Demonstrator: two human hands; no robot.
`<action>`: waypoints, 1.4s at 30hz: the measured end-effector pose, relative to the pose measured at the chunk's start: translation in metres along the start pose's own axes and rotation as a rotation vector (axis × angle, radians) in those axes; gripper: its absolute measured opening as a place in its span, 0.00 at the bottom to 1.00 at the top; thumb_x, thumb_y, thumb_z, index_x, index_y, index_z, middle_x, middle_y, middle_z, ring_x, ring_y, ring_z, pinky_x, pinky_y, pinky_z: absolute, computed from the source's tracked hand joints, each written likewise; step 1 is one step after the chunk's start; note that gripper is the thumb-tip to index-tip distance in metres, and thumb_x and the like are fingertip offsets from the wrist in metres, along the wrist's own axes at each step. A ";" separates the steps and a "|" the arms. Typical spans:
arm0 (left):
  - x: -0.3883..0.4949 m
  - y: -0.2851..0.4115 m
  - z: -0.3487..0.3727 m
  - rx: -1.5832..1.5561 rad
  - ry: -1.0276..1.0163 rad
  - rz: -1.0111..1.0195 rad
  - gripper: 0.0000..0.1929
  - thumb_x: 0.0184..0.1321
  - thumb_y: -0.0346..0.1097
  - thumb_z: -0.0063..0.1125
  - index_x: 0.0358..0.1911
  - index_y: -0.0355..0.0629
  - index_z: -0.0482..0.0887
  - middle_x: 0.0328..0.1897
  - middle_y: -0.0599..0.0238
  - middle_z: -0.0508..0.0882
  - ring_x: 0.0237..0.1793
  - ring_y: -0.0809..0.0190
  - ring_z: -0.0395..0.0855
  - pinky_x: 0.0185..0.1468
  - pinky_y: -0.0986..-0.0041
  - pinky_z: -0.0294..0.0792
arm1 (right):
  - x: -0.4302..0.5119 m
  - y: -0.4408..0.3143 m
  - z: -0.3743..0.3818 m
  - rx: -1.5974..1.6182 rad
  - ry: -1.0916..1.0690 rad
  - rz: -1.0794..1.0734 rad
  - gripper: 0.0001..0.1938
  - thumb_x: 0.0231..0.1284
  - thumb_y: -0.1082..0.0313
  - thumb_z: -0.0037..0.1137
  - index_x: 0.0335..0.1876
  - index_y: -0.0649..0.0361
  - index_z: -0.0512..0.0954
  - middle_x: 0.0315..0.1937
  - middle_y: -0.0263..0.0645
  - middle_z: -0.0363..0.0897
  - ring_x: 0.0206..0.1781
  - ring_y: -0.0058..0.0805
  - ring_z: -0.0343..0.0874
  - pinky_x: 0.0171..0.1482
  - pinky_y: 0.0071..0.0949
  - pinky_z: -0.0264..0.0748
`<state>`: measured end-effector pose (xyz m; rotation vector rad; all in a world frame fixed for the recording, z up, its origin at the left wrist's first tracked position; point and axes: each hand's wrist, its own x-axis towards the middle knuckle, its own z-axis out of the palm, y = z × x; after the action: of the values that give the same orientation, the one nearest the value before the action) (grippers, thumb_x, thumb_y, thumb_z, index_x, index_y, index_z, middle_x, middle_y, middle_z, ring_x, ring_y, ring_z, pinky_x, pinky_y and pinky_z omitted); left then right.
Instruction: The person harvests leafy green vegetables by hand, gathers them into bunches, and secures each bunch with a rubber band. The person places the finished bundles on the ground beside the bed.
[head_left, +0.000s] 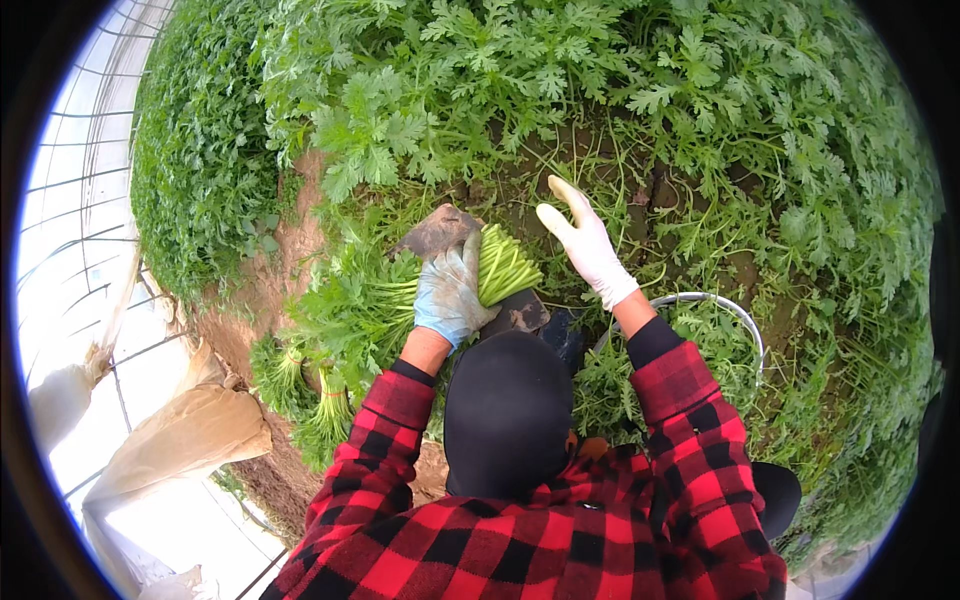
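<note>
My left hand (450, 289), in a soiled light-blue glove, is closed over a bunch of leafy greens (507, 264), which look like garland chrysanthemum. Their stem ends point right, and the leaves spread left. Under the bunch, a dirt-stained brown board (437, 229) shows above my left hand, and a dark flat piece (523, 310) shows below it. My right hand (587, 244), in a white glove with yellowish fingertips, is raised to the right of the stems. Its visible fingers are apart, with nothing between them.
Two tied bunches of greens (332, 405) lie at lower left. Near my right forearm is a round container with a pale rim (750, 324), with leaves inside. Dense growing plants (487, 82) surround a bare soil path (296, 217). A plastic-film greenhouse wall (82, 172) stands left.
</note>
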<state>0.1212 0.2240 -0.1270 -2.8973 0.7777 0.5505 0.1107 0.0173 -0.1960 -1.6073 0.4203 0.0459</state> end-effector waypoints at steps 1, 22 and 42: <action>0.001 0.000 0.000 0.020 -0.001 0.000 0.62 0.34 0.55 0.81 0.74 0.36 0.58 0.57 0.46 0.76 0.58 0.43 0.75 0.64 0.57 0.66 | -0.012 -0.001 0.005 -0.184 -0.036 -0.150 0.40 0.64 0.44 0.62 0.75 0.63 0.64 0.72 0.52 0.68 0.76 0.46 0.64 0.76 0.40 0.59; -0.005 -0.017 -0.004 -0.102 -0.044 0.056 0.59 0.36 0.58 0.79 0.73 0.37 0.63 0.53 0.45 0.82 0.55 0.45 0.81 0.62 0.58 0.70 | -0.043 0.027 0.066 0.154 -0.062 -0.120 0.22 0.77 0.65 0.45 0.72 0.63 0.71 0.70 0.43 0.73 0.71 0.33 0.71 0.74 0.29 0.62; -0.008 -0.009 0.005 -0.022 -0.015 0.041 0.58 0.39 0.60 0.78 0.73 0.35 0.63 0.53 0.48 0.82 0.55 0.48 0.80 0.63 0.59 0.68 | -0.032 0.008 0.055 0.146 -0.153 -0.069 0.29 0.74 0.55 0.55 0.74 0.65 0.67 0.73 0.44 0.69 0.73 0.33 0.68 0.75 0.31 0.61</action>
<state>0.1176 0.2359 -0.1289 -2.8994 0.8358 0.5883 0.0905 0.0785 -0.1997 -1.4623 0.2440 0.0831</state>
